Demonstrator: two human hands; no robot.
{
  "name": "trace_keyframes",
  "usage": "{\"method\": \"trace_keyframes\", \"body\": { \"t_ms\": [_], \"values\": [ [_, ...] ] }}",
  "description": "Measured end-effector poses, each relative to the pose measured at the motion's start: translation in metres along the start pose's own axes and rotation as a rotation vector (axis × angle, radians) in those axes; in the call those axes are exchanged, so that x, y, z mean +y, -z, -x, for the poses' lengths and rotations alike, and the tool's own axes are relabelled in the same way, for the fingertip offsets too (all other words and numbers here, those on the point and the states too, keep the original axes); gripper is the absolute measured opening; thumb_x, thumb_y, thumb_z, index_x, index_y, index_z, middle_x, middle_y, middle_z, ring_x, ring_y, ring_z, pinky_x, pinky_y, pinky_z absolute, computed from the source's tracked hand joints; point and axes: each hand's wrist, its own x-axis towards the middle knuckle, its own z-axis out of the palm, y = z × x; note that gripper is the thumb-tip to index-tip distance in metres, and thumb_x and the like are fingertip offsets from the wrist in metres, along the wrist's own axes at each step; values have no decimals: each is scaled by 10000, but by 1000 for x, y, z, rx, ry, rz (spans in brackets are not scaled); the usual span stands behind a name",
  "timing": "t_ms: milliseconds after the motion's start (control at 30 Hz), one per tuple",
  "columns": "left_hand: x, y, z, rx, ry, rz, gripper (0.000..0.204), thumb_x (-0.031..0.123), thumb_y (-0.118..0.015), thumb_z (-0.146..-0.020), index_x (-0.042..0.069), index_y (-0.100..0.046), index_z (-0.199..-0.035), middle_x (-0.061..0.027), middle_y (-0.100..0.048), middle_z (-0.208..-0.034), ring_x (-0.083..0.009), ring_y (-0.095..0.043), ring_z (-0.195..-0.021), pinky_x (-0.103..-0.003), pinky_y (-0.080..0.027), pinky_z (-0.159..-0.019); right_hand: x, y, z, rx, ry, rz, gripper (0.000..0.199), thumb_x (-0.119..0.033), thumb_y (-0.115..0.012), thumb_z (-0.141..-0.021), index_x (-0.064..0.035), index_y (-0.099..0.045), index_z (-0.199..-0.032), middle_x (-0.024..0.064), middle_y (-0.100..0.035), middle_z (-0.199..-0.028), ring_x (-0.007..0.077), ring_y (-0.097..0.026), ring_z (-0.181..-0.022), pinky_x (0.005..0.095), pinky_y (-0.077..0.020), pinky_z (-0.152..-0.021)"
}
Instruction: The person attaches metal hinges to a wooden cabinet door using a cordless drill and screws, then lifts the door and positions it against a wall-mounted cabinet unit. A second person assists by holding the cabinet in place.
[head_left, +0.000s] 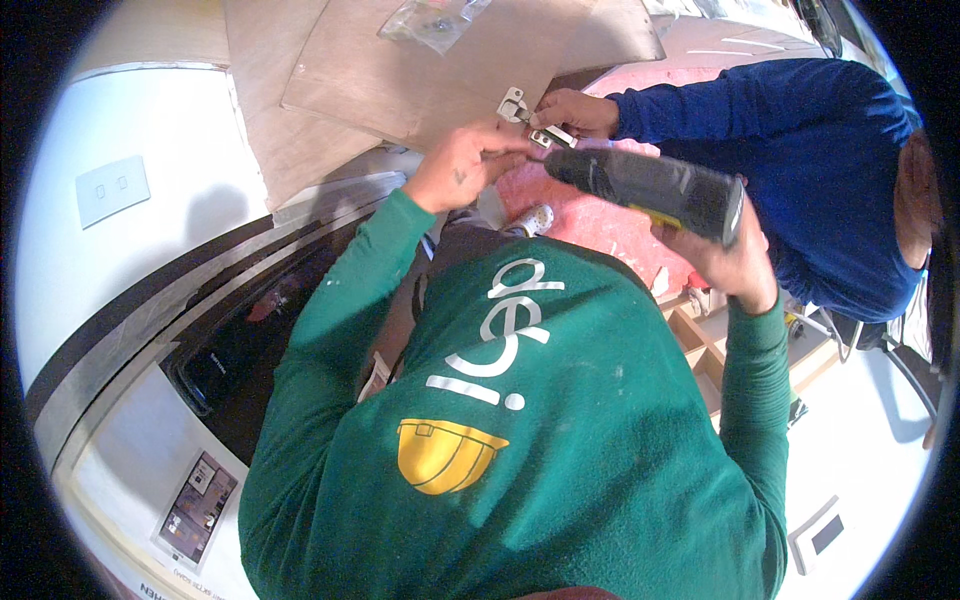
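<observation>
My right hand (725, 255) grips a black cordless drill (650, 185) by its body, its nose pointing left. Close to that nose is my left hand (468, 168), thumb and fingers drawn together; what they pinch is too small to make out. Just above my left fingertips is a metal cabinet hinge (545, 130) with a cup and an arm. A co-worker's hand (577, 112), coming from a blue sleeve on the right, holds this hinge by the edge of the wooden panels (400, 80).
A clear plastic bag (435, 22) of small parts lies on the panels. Pink sheeting (580, 215) spreads beneath the drill. A divided wooden frame (690, 340) stands beyond my right forearm. On the left is a white wall with a switch plate (112, 191). The co-worker (830, 190) is close on the right.
</observation>
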Motion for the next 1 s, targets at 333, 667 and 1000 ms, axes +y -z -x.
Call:
{"method": "trace_keyframes", "body": {
  "t_ms": [333,667,1000],
  "values": [
    [-74,13,-58,136,-135,-245,142,155,-688,-944,62,-753,-1031,-130,-703,-994,-376,-677,-949,-468,-539,-846,-144,9,-124,-294,-169,381,368,-225,-776,-827,30,-742,-1090,239,-754,-973,303,-733,-883,402,-567,-796],
    [-78,1,-54,265,-173,-329,114,116,-663,-941,63,-725,-1021,-137,-680,-1010,-385,-648,-1003,-472,-526,-877,-102,1,-147,-231,26,394,423,-298,-786,-782,26,-755,-1052,259,-756,-946,334,-745,-871,409,-575,-818],
    [-77,1,-51,295,-218,-378,134,109,-628,-958,42,-714,-1034,-135,-675,-1028,-389,-642,-1008,-477,-526,-888,-102,-5,-151,-208,8,446,415,-280,-780,-775,29,-751,-1051,270,-752,-955,348,-747,-882,413,-578,-816]
  ]
}}
